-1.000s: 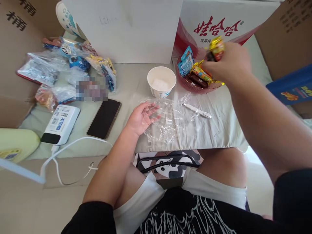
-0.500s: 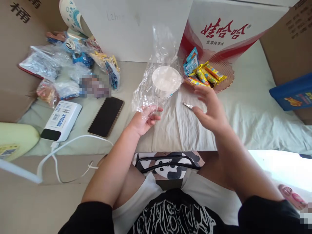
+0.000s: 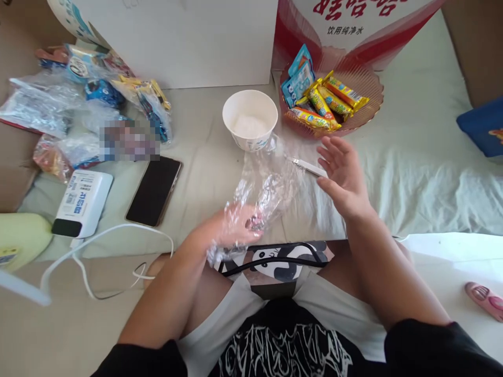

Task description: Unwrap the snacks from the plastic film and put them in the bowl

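Two hands work below the paper bowl (image 3: 250, 119): left hand (image 3: 231, 230) clutches a plastic bag (image 3: 267, 186), right hand (image 3: 342, 177) spread open; swinging film could tip that bowl.

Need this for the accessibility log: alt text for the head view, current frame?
A seated person's left hand holds a crumpled clear plastic bag over a cloth-covered table, the right hand open beside it. Behind stand a white paper bowl and a pink dish of wrapped snacks; a dark phone lies to the left.

Phone (image 3: 154, 190) left of bowl (image 3: 250, 120), snack dish (image 3: 334, 97) right of it — boxes (image 3: 181, 36) behind.
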A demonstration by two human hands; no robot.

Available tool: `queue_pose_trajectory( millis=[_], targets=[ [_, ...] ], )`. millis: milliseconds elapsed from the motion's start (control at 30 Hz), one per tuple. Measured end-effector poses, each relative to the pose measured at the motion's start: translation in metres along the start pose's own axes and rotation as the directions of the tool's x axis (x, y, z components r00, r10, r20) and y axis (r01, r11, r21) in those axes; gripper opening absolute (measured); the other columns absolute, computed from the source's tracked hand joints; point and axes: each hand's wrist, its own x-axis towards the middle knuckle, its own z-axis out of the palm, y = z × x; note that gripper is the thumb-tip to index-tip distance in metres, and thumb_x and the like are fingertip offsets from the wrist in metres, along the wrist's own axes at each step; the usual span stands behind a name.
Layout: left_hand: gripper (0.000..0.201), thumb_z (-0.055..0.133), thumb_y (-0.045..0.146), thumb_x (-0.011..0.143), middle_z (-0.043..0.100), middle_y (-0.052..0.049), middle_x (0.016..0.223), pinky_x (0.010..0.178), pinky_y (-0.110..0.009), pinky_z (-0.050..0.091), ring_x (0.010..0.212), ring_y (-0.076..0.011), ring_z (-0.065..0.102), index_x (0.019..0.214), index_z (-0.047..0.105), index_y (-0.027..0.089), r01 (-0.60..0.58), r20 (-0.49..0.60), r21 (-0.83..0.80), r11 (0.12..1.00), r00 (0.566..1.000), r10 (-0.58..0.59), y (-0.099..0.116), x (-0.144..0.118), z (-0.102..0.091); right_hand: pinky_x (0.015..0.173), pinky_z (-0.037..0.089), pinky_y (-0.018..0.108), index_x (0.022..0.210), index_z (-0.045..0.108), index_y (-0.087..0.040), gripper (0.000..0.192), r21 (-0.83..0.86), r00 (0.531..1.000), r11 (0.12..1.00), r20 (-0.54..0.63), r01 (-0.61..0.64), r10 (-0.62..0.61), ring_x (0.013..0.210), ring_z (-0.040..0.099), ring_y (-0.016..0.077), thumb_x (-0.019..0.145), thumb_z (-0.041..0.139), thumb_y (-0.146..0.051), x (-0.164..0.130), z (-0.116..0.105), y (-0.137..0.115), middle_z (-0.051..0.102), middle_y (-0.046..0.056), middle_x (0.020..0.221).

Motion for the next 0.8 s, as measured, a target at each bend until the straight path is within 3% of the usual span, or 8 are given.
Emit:
queue_pose_trajectory(
  millis=[133, 200, 267, 333, 400, 533, 667, 800],
  targets=[
    [0.014, 0.065, 0.020, 0.077, 0.047, 0.003, 0.057, 0.055, -0.032, 0.023, 0.050, -0.0143, 0.039, 0.068, 0.055, 0.023, -0.053, 0.111, 0.277, 0.959, 0.994, 0.022, 0.009, -0.003, 0.025, 0.121, 0.045, 0.058, 0.161, 0.030, -0.031, 0.087, -0.070, 0.989, 0.997, 0.151, 0.011, -0.001, 0.152, 0.047, 0.0328, 0.088, 0.072, -0.052, 0.003, 0.011, -0.001, 0.044, 0.014, 0.165],
    [0.013, 0.061, 0.013, 0.076, 0.046, 0.003, 0.058, 0.055, -0.033, 0.022, 0.050, -0.0148, 0.037, 0.070, 0.056, 0.024, -0.136, 0.188, 0.359, 0.923, 0.980, 0.071, 0.013, -0.006, 0.037, 0.123, 0.041, 0.062, 0.160, 0.037, -0.028, 0.085, -0.125, 0.966, 0.990, 0.258, 0.060, -0.026, 0.143, 0.055, 0.0335, 0.085, 0.075, -0.047, 0.002, 0.015, -0.009, 0.062, 0.014, 0.147],
    [0.016, 0.061, 0.009, 0.076, 0.041, 0.004, 0.057, 0.055, -0.033, 0.019, 0.049, -0.0136, 0.031, 0.071, 0.054, 0.023, -0.178, 0.203, 0.373, 0.911, 0.973, 0.107, 0.016, -0.008, 0.043, 0.123, 0.039, 0.065, 0.145, 0.056, -0.027, 0.063, -0.176, 0.933, 0.977, 0.354, 0.125, -0.055, 0.118, 0.069, 0.0306, 0.086, 0.074, -0.038, 0.000, 0.018, -0.018, 0.076, 0.007, 0.106],
    [0.018, 0.062, 0.011, 0.078, 0.037, 0.005, 0.056, 0.054, -0.033, 0.017, 0.048, -0.0122, 0.026, 0.070, 0.051, 0.023, -0.150, 0.152, 0.342, 0.928, 0.983, 0.103, 0.015, -0.010, 0.039, 0.117, 0.045, 0.062, 0.114, 0.073, -0.027, 0.025, -0.191, 0.917, 0.961, 0.382, 0.199, -0.114, 0.087, 0.070, 0.0234, 0.089, 0.070, -0.030, -0.003, 0.019, -0.027, 0.067, -0.001, 0.073],
    [0.022, 0.064, 0.017, 0.080, 0.038, 0.006, 0.055, 0.053, -0.031, 0.019, 0.049, -0.0112, 0.027, 0.067, 0.047, 0.022, -0.065, 0.053, 0.252, 0.966, 0.997, 0.053, 0.011, -0.011, 0.029, 0.106, 0.054, 0.055, 0.090, 0.073, -0.027, 0.008, -0.175, 0.930, 0.953, 0.317, 0.248, -0.184, 0.074, 0.065, 0.0192, 0.091, 0.066, -0.025, -0.005, 0.019, -0.033, 0.061, -0.002, 0.068],
    [0.031, 0.070, 0.034, 0.081, 0.042, 0.006, 0.059, 0.052, -0.025, 0.030, 0.053, -0.0100, 0.037, 0.067, 0.045, 0.022, 0.038, -0.228, -0.159, 0.987, 0.971, -0.074, 0.000, -0.010, 0.002, 0.096, 0.059, 0.053, 0.084, 0.069, -0.029, 0.006, -0.182, 0.964, 0.950, -0.032, 0.253, -0.263, 0.092, 0.069, 0.0248, 0.089, 0.067, -0.025, -0.006, 0.013, -0.039, 0.066, 0.003, 0.088],
    [0.030, 0.071, 0.041, 0.081, 0.041, 0.006, 0.054, 0.040, -0.024, 0.019, 0.043, -0.0085, 0.031, 0.069, 0.050, 0.023, -0.017, -0.494, -0.540, 0.841, 0.815, -0.301, -0.004, -0.005, -0.015, 0.088, 0.060, 0.052, 0.078, 0.061, -0.028, 0.013, -0.172, 0.938, 0.958, -0.225, 0.228, -0.264, 0.097, 0.074, 0.0277, 0.089, 0.065, -0.023, -0.010, 0.007, -0.042, 0.071, 0.004, 0.090],
    [0.028, 0.074, 0.032, 0.079, 0.041, 0.007, 0.049, 0.038, -0.023, 0.015, 0.038, -0.0064, 0.028, 0.068, 0.050, 0.023, -0.064, -0.569, -0.626, 0.777, 0.719, -0.399, -0.010, 0.003, -0.027, 0.064, 0.055, 0.038, 0.073, 0.054, -0.025, 0.015, -0.047, 0.968, 0.981, -0.159, 0.187, -0.192, 0.070, 0.069, 0.0203, 0.085, 0.061, -0.018, -0.015, 0.004, -0.040, 0.071, 0.002, 0.078]
  ],
)
